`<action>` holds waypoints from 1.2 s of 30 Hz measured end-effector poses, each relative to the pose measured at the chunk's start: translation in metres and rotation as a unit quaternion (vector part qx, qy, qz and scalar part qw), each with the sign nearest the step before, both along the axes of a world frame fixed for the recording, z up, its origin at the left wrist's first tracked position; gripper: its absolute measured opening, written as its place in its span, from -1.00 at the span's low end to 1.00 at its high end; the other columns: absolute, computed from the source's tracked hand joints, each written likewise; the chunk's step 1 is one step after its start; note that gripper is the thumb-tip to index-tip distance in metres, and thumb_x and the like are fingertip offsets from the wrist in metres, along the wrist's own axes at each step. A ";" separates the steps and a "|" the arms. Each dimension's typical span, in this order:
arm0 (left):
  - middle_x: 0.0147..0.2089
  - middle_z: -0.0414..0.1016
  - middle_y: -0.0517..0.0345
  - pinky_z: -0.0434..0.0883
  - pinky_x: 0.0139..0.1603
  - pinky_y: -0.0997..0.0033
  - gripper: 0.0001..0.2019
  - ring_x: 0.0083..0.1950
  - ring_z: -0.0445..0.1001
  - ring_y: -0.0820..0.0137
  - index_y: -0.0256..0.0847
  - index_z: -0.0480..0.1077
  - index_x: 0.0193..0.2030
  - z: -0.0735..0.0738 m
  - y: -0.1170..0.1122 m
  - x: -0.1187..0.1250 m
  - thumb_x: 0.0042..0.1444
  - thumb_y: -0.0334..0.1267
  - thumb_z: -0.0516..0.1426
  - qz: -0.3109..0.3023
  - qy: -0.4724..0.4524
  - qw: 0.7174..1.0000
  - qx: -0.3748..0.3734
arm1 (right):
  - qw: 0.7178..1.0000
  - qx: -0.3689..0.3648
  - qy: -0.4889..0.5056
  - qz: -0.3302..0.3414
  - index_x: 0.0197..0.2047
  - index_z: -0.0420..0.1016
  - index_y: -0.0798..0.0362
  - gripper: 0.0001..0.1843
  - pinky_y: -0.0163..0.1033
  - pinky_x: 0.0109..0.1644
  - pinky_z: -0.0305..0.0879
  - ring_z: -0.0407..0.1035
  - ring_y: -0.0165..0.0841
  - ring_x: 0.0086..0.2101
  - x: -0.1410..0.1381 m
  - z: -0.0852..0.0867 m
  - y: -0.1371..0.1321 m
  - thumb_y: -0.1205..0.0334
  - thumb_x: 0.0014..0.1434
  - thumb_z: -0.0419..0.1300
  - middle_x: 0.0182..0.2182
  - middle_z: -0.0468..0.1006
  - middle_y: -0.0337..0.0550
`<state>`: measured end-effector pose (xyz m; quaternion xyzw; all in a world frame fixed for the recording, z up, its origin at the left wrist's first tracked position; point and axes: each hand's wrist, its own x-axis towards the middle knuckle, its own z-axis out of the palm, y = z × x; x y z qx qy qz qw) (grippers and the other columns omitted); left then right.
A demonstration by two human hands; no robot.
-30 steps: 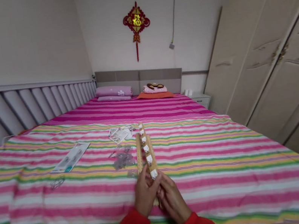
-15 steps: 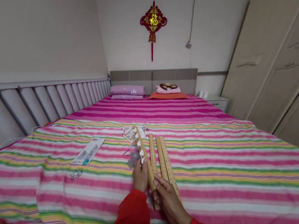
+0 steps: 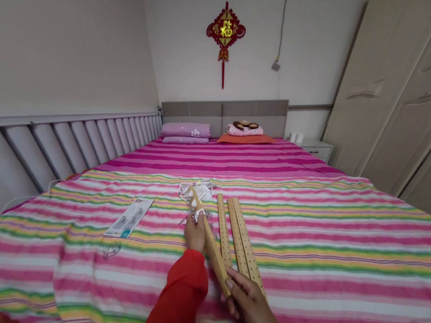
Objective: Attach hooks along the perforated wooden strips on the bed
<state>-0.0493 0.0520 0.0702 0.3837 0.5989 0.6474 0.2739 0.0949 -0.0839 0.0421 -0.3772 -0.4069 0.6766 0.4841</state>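
Note:
A long wooden strip (image 3: 214,250) with white pieces along its far left side slants away from me above the bed. Around its near end, the fingers of my right hand (image 3: 249,299) are closed. Farther up, my left hand (image 3: 195,233) pinches at the strip's left side beside the white pieces; its fingertips are partly hidden. Just right of the strip lie a perforated wooden strip (image 3: 223,226) and a pair of similar strips (image 3: 242,234). Beyond the held strip's far end is a pile of small white and clear parts (image 3: 206,189).
A blister card (image 3: 129,218) and a small wire-like bundle (image 3: 112,249) lie to the left on the striped sheet (image 3: 317,254). Folded bedding (image 3: 185,130) rests near the headboard (image 3: 231,108). A rail (image 3: 71,141) runs along the left; a wardrobe (image 3: 400,81) stands at right.
My left hand has slid farther up the strip, away from me. The near end of the strip and my right hand have come a little closer to me.

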 end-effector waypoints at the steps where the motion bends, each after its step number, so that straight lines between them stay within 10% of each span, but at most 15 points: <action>1: -0.42 0.49 0.13 0.35 -0.36 0.39 -0.61 -0.39 0.46 0.34 -0.20 0.39 -0.28 0.002 0.001 -0.002 0.01 0.12 0.08 0.003 0.008 1.000 -0.007 | 1.000 -0.001 -0.004 0.003 0.16 0.30 0.25 -0.10 -0.40 -0.62 -0.04 0.13 -0.56 -0.70 0.002 0.000 -0.003 -0.19 -0.11 0.32 -0.61 0.46 -0.25; 21: -0.34 0.55 0.10 0.42 -0.44 0.40 -0.60 -0.46 0.49 0.37 -0.17 0.37 -0.04 0.015 0.009 0.000 0.04 -0.01 0.10 0.022 -0.037 0.999 -0.033 | 1.000 -0.024 0.015 -0.010 0.13 0.35 0.24 -0.17 -0.43 -0.68 -0.20 0.03 -0.62 -0.75 0.027 -0.004 -0.037 -0.15 -0.09 0.33 -0.60 0.47 -0.18; 36: -0.49 0.42 0.15 0.29 -0.45 0.44 -0.76 -0.43 0.38 0.35 -0.16 0.40 -0.49 0.008 0.029 -0.016 -0.02 -0.08 0.03 0.102 0.023 0.994 -0.028 | 0.996 -0.057 0.029 -0.068 0.00 0.50 0.17 -0.27 -0.41 -0.66 -0.08 0.03 -0.56 -0.76 0.030 -0.018 -0.055 -0.13 -0.16 0.38 -0.79 0.27 -0.33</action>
